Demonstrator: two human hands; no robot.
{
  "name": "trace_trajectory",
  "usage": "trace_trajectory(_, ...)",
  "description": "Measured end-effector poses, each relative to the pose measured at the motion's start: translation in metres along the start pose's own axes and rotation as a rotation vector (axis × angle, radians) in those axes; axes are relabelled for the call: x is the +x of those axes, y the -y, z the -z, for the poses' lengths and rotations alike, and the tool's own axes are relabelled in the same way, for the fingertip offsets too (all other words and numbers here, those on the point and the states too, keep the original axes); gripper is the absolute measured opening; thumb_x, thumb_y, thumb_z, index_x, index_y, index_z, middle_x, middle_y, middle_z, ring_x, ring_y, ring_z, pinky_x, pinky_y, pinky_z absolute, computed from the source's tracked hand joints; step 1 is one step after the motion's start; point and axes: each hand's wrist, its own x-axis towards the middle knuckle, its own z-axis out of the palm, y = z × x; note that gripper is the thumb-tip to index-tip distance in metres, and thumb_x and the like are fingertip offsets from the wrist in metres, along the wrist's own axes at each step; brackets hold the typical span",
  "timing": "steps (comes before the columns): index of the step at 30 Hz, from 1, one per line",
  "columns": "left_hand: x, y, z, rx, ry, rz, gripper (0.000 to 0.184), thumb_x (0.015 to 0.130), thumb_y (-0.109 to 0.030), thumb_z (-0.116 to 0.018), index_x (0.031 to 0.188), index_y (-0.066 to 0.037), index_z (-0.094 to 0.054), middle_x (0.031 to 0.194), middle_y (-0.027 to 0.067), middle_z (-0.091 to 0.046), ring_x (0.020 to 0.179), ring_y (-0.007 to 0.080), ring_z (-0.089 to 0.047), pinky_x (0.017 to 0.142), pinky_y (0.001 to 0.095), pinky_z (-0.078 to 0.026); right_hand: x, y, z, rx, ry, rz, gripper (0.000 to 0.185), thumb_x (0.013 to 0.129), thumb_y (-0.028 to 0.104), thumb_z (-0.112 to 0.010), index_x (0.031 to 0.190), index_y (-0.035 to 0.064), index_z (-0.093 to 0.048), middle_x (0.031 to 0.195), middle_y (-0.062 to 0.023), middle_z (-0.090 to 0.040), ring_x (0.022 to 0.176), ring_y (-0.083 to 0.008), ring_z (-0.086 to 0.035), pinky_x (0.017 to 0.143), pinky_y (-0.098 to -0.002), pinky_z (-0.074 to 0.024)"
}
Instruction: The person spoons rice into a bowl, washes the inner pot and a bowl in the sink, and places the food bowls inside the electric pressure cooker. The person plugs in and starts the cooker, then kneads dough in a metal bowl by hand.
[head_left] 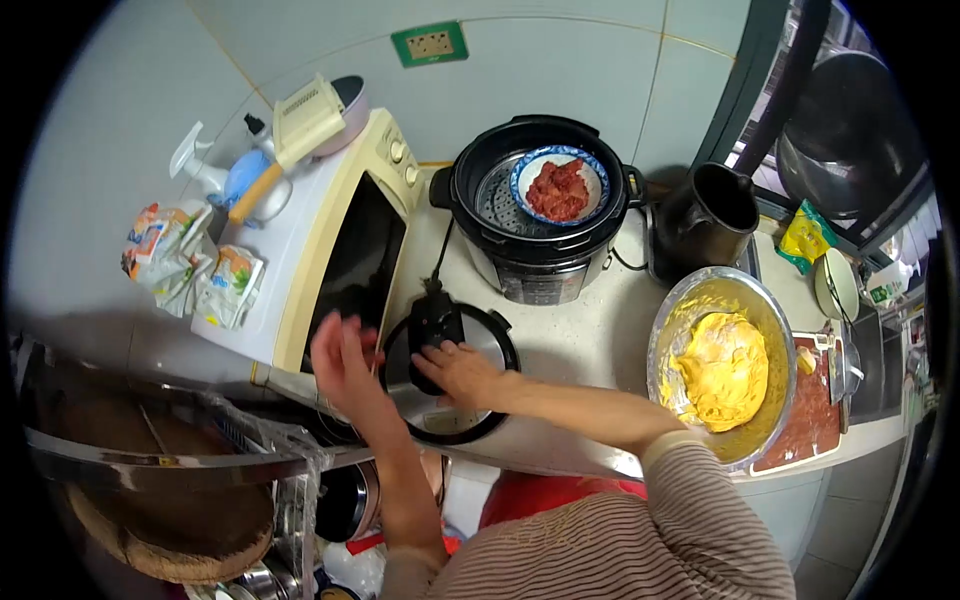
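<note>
My right hand (465, 375) has its fingers over a black block like a power strip (433, 322), gripping its near end. The block lies on a round lid (458, 422) with a dark rim, and a cord runs up from it. To its left, my left hand (348, 365) is raised before the microwave (355, 265), fingers apart and slightly blurred. Behind them stands an open electric cooker (540, 275) with a steamer tray. A blue-rimmed bowl (520, 190) of red minced meat sits in it.
On the right are a metal bowl (660, 350) of yellow dough, a red-brown board (815, 425), a dark pitcher (705, 215) and a pale bowl (835, 285). Bags (170, 250) and a spray bottle (200, 165) stand left; a socket (430, 44) is on the wall.
</note>
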Motion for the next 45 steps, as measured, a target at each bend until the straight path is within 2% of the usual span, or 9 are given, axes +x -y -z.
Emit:
trace_trajectory(3, -0.029, 0.013, 0.041, 0.036, 0.01, -0.04, 0.023, 0.09, -0.01, -0.051, 0.111, -0.002, -0.056, 0.095, 0.0075, -0.062, 0.074, 0.0128, -0.058, 0.056, 0.0207, -0.043, 0.017, -0.006, -0.02, 0.138, -0.051, -0.046, 0.061, 0.062, 0.017, -0.075, 0.116, 0.0002, -0.052, 0.106, -0.0176, -0.048, 0.101, -0.0328, -0.048, 0.082, -0.0361, -0.0476)
trace_trajectory(9, -0.037, 0.038, 0.096, 0.098, -0.062, 0.016, 0.023, 0.088, -0.008, -0.054, 0.11, -0.002, -0.056, 0.095, 0.0058, -0.062, 0.078, 0.0107, -0.058, 0.057, 0.0195, -0.042, 0.003, 0.036, 0.034, -0.032, 0.069, 0.106, 0.056, 0.06, 0.019, -0.076, 0.108, -0.0009, -0.055, 0.102, -0.0177, -0.05, 0.098, -0.0315, -0.049, 0.073, -0.0367, -0.0505)
trace_trajectory(18, -0.014, -0.006, 0.006, 0.173, 0.43, -0.195, 0.03, 0.087, -0.007, -0.054, 0.117, 0.0, -0.055, 0.112, 0.0098, -0.059, 0.101, 0.0173, -0.057, 0.088, 0.0279, -0.043, -0.003, 0.025, 0.168, -0.248, -0.295, 0.125, 0.065, 0.055, 0.021, -0.077, 0.113, 0.0085, -0.052, 0.102, -0.0141, -0.049, 0.099, -0.0318, -0.048, 0.074, -0.0391, -0.0499)
trace_trajectory(24, 0.049, -0.015, -0.119, 0.058, 0.655, -0.37, 0.039, 0.083, -0.006, -0.048, 0.122, -0.003, -0.051, 0.113, 0.0191, -0.059, 0.103, 0.0243, -0.059, 0.088, 0.0303, -0.043, 0.014, -0.073, 0.24, -0.18, -0.602, -0.159, 0.055, 0.06, 0.019, -0.067, 0.113, 0.0084, -0.057, 0.098, -0.0171, -0.053, 0.099, -0.0354, -0.05, 0.085, -0.0405, -0.0441)
trace_trajectory(26, 0.069, -0.023, -0.138, 0.113, 0.673, -0.3, 0.039, 0.084, -0.002, -0.049, 0.124, 0.001, -0.049, 0.119, 0.0171, -0.056, 0.111, 0.0202, -0.053, 0.093, 0.0278, -0.039, 0.013, -0.104, 0.248, -0.205, -0.636, -0.283, 0.055, 0.061, 0.02, -0.066, 0.114, 0.009, -0.057, 0.097, -0.0165, -0.054, 0.099, -0.0347, -0.051, 0.085, -0.0399, -0.0435)
trace_trajectory(28, 0.099, 0.007, -0.154, 0.086, 0.597, -0.295, 0.036, 0.083, -0.006, -0.05, 0.119, 0.001, -0.053, 0.113, 0.0182, -0.06, 0.106, 0.0238, -0.057, 0.09, 0.0304, -0.042, 0.012, -0.117, 0.254, -0.199, -0.623, -0.403, 0.055, 0.063, 0.022, -0.068, 0.115, 0.008, -0.057, 0.106, -0.0182, -0.054, 0.106, -0.0351, -0.048, 0.091, -0.0404, -0.0407)
trace_trajectory(31, 0.121, 0.027, -0.156, 0.267, 0.519, -0.24, 0.035, 0.08, -0.009, -0.053, 0.113, 0.0, -0.057, 0.104, 0.0191, -0.063, 0.099, 0.0281, -0.061, 0.087, 0.0345, -0.046, 0.014, -0.13, 0.254, -0.179, -0.592, -0.519, 0.055, 0.063, 0.022, -0.068, 0.115, 0.0078, -0.057, 0.101, -0.0165, -0.054, 0.101, -0.0335, -0.05, 0.086, -0.0397, -0.043)
trace_trajectory(42, 0.124, 0.09, -0.171, 0.238, 0.726, -0.196, 0.041, 0.079, -0.014, -0.058, 0.118, 0.0, -0.055, 0.116, 0.0195, -0.058, 0.11, 0.0293, -0.055, 0.093, 0.0358, -0.041, 0.038, -0.157, 0.229, -0.16, -0.506, -0.59, 0.057, 0.066, 0.026, -0.066, 0.119, 0.0081, -0.055, 0.105, -0.0175, -0.054, 0.103, -0.034, -0.051, 0.088, -0.0413, -0.0437)
trace_trajectory(45, 0.126, 0.101, -0.17, 0.085, 0.659, -0.173, 0.037, 0.081, -0.012, -0.057, 0.116, 0.0, -0.055, 0.115, 0.0174, -0.059, 0.107, 0.0267, -0.056, 0.091, 0.0337, -0.043, 0.044, -0.15, 0.234, -0.382, -0.424, -0.594, 0.049, 0.068, 0.027, -0.066, 0.109, 0.0017, -0.057, 0.104, -0.0182, -0.055, 0.102, -0.0328, -0.053, 0.086, -0.0423, -0.0447)
